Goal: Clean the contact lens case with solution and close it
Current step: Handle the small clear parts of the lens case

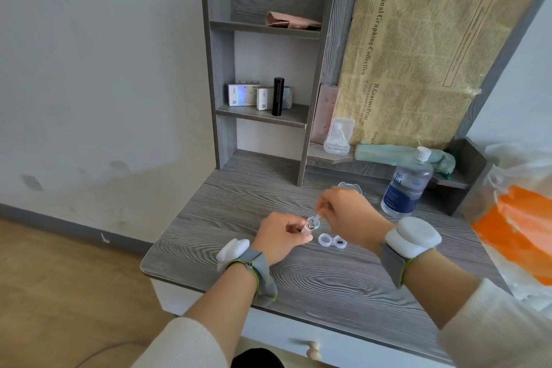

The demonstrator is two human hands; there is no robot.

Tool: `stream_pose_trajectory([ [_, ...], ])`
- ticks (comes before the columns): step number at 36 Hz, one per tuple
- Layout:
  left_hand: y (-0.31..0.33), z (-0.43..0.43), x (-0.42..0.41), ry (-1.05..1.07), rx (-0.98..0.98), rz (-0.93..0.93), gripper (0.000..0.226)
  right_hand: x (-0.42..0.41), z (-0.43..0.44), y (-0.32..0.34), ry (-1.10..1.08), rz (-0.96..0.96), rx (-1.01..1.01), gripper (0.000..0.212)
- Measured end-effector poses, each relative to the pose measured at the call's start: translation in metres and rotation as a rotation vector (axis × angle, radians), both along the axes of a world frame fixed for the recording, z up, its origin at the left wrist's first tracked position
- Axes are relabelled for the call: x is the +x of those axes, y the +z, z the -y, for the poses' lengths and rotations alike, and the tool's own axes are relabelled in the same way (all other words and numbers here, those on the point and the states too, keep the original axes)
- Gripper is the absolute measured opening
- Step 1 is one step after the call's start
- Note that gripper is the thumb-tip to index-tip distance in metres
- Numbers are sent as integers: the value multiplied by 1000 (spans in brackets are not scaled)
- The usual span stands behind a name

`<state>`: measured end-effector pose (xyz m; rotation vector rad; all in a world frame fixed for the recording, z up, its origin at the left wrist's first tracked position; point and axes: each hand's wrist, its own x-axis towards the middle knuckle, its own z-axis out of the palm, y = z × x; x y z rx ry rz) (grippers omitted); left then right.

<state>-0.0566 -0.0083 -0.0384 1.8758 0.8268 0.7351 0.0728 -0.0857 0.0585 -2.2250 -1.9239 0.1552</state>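
Barely begun: the lens case lay open mid-desk, the solution bottle (capped) near the right edge; the left hand gripped a vial, the right hand pinched a thin stick.

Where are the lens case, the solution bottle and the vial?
lens case (332,241), head view, bridge between cups.
solution bottle (401,199), head view, blue label.
vial (312,223), head view, its top rim.

Grey wood-grain desk. Clear lens case, dark blue label and white cap on solution bottle. Orange bag, pale green cloth
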Motion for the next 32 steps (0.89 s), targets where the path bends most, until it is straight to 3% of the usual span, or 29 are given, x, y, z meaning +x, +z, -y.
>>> stream_pose_trajectory([
  [12, 2, -2, 0, -54, 73, -40, 17, 3, 1, -2, 86, 23, 54, 23],
  [32, 4, -1, 0, -77, 48, -30, 24, 7, -4, -5, 137, 125, -26, 22],
])
